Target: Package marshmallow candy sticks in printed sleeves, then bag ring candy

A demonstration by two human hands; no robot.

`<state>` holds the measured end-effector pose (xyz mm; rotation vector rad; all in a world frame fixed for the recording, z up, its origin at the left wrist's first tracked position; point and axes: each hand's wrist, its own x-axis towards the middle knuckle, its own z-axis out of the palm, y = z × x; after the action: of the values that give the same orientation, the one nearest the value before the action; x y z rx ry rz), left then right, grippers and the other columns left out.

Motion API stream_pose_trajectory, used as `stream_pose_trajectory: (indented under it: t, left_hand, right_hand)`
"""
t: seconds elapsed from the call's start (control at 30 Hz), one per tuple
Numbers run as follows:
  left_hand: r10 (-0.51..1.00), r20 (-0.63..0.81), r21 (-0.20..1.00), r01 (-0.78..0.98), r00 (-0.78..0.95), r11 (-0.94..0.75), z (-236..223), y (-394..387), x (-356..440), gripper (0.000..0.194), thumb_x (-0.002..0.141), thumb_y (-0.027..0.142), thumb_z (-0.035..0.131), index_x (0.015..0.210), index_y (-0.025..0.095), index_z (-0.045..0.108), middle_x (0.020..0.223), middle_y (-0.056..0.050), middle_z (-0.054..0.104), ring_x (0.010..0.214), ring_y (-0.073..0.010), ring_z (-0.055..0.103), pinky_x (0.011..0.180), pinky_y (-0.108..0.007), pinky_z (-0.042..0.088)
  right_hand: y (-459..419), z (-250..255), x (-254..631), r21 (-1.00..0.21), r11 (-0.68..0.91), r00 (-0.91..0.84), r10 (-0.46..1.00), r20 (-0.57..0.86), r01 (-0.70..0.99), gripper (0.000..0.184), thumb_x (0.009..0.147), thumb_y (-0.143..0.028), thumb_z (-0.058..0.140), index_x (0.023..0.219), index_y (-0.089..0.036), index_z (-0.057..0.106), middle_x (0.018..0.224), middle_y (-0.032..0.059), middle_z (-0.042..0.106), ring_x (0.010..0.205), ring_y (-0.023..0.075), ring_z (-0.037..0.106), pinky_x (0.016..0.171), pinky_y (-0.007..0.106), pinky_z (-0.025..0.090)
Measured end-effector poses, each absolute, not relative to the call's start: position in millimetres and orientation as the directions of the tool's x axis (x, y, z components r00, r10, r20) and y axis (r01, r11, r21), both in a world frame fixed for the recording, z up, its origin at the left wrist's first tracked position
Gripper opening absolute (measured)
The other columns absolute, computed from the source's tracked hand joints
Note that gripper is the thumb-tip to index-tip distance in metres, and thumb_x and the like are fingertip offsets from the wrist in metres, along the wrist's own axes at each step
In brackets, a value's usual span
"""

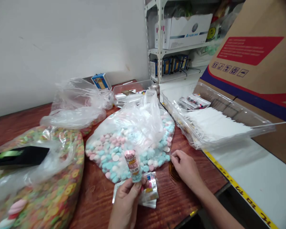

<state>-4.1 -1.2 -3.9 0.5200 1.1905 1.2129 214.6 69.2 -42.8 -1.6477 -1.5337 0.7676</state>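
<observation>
Left hand (131, 194) grasping a candy packet (133, 167), right hand (187, 168) at gold ties (173, 175), grip unclear, near desk's (206, 168) right edge

At 6 o'clock, the left hand (130, 200) hides the foot of the candy tube (133, 167), its print too blurred to read, and partly covers the packets (151, 187); at 5 o'clock, the right hand (186, 167) hides part of the gold strips (173, 174); both 2 forearms, the 8 o'clock bag (50, 190) and the 2 o'clock carton (240, 79) are cut off.
</observation>
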Motion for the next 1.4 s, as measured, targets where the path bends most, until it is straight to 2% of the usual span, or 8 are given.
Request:
stream_pose_trajectory:
  t: [0.13, 0.37, 0.57, 0.8, 0.97, 1.2, 1.33, 1.4]
  left_hand:
    - [0.902, -0.411, 0.884, -0.302, -0.135, 0.357, -10, 2, -15, 0.035, 0.072, 0.047, 0.076, 0.084, 0.015, 0.071, 0.069, -0.002, 0.064, 0.066, -0.0144, 0.053, 0.062, -0.023, 0.041]
    - [0.982, -0.045, 0.902, 0.416, -0.181, 0.118, -2, 9, -29, 0.022, 0.091, 0.036, 0.052, 0.091, 0.019, 0.066, 0.079, -0.001, 0.062, 0.076, -0.0174, 0.055, 0.07, -0.026, 0.042]
    - [0.977, 0.197, 0.708, 0.701, -0.081, -0.084, -2, 5, -32, 0.023, 0.092, 0.016, 0.042, 0.087, 0.02, 0.064, 0.083, -0.003, 0.058, 0.08, -0.0176, 0.056, 0.073, -0.027, 0.044]
    - [0.961, 0.262, 0.46, 0.864, 0.088, -0.204, 2, -4, -8, 0.028, 0.086, 0.004, 0.042, 0.09, 0.022, 0.063, 0.078, -0.003, 0.059, 0.07, -0.0188, 0.056, 0.063, -0.027, 0.044]
    - [0.931, 0.364, 0.488, 0.846, 0.025, -0.213, 4, -7, -4, 0.013, 0.092, 0.015, 0.046, 0.088, 0.021, 0.057, 0.072, -0.001, 0.06, 0.064, -0.0172, 0.057, 0.059, -0.027, 0.043]
    - [0.963, 0.256, 0.702, 0.701, -0.08, -0.128, 8, -10, -7, 0.019, 0.093, 0.017, 0.045, 0.095, 0.021, 0.064, 0.084, -0.005, 0.064, 0.078, -0.0177, 0.06, 0.072, -0.028, 0.044]
    - [0.959, -0.08, 0.974, 0.183, -0.271, 0.133, 11, -4, 1, 0.01, 0.088, 0.026, 0.057, 0.086, 0.018, 0.063, 0.07, 0.0, 0.058, 0.064, -0.0129, 0.053, 0.062, -0.024, 0.041]
    - [0.928, -0.303, 0.94, -0.229, -0.219, 0.253, 9, -1, 6, 0.016, 0.083, 0.031, 0.064, 0.087, 0.016, 0.06, 0.06, 0.005, 0.049, 0.053, -0.0083, 0.042, 0.053, -0.02, 0.034]
  right_hand:
    - [60, -35, 226, -0.942, -0.014, 0.091, 0.996, 0.017, 0.335, 0.024, 0.094, -0.04, 0.051, 0.085, -0.02, 0.06, 0.074, 0.0013, 0.063, 0.065, 0.0169, 0.057, 0.061, 0.027, 0.044]
    - [36, -28, 226, -0.968, 0.084, 0.067, 0.992, 0.102, 0.237, 0.016, 0.094, -0.035, 0.058, 0.097, -0.021, 0.063, 0.086, 0.0036, 0.07, 0.074, 0.0167, 0.065, 0.065, 0.026, 0.052]
    - [24, -20, 218, -0.553, 0.561, -0.141, 0.769, 0.624, 0.616, 0.024, 0.093, -0.007, 0.053, 0.111, -0.018, 0.064, 0.103, 0.0073, 0.07, 0.098, 0.0169, 0.064, 0.094, 0.027, 0.045]
    - [11, -9, 170, -0.195, 0.774, -0.392, 0.5, 0.773, 0.603, 0.024, 0.095, -0.005, 0.049, 0.114, -0.006, 0.064, 0.098, 0.016, 0.073, 0.096, 0.0242, 0.064, 0.084, 0.037, 0.048]
    - [9, -17, 146, -0.154, 0.813, -0.408, 0.434, 0.804, 0.561, 0.019, 0.094, -0.007, 0.051, 0.106, -0.006, 0.066, 0.091, 0.016, 0.075, 0.088, 0.0264, 0.069, 0.076, 0.04, 0.049]
    - [4, -21, 149, -0.264, 0.766, -0.374, 0.546, 0.75, 0.587, 0.031, 0.089, -0.004, 0.053, 0.116, -0.015, 0.062, 0.094, 0.0113, 0.075, 0.089, 0.0243, 0.069, 0.081, 0.04, 0.047]
    - [5, -28, 138, -0.603, 0.599, -0.196, 0.776, 0.6, 0.527, 0.013, 0.091, -0.015, 0.056, 0.099, -0.021, 0.063, 0.083, 0.0052, 0.072, 0.075, 0.021, 0.066, 0.072, 0.035, 0.047]
    - [7, -30, 132, -0.81, 0.417, -0.103, 0.905, 0.414, 0.411, 0.011, 0.095, -0.022, 0.051, 0.093, -0.022, 0.061, 0.083, 0.0046, 0.069, 0.077, 0.0202, 0.065, 0.07, 0.032, 0.048]
